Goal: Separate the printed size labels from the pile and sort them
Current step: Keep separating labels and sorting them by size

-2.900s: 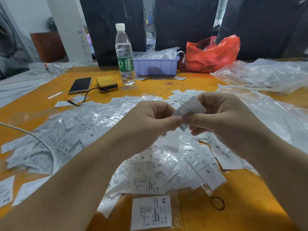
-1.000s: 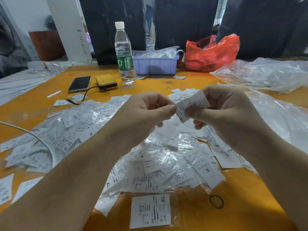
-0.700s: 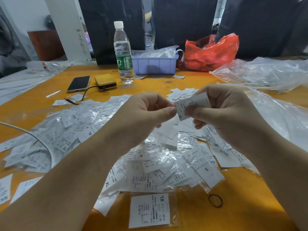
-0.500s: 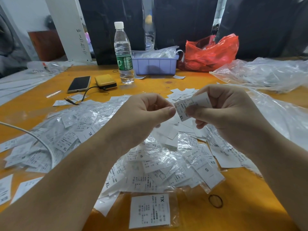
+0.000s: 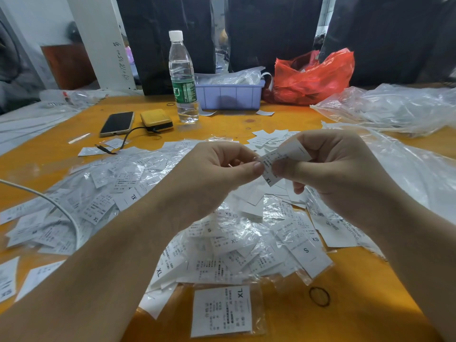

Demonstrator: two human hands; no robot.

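Observation:
A big pile of white printed size labels (image 5: 222, 245) in clear sleeves covers the orange table (image 5: 345, 312), marked XL, XS and S. Above its middle I hold one small label (image 5: 278, 161) marked XL. My right hand (image 5: 338, 169) pinches it from the right between thumb and fingers. My left hand (image 5: 217, 174) pinches its left edge with thumb and forefinger. A separate XL label in a sleeve (image 5: 222, 312) lies alone at the near edge. A small heap of bare labels (image 5: 266, 139) lies just beyond my hands.
A water bottle (image 5: 183, 80), a phone (image 5: 118, 123) and a yellow power bank (image 5: 156, 119) stand at the back left. A lilac tray (image 5: 229, 96) and red bag (image 5: 313, 77) sit behind. Clear plastic bags (image 5: 394, 107) fill the right. A rubber band (image 5: 319, 296) lies near right; a white cable (image 5: 61, 208) crosses left.
Both hands have stayed above the pile with the same label. The fingers shifted slightly on it and it tilted a little. The pile below is unchanged.

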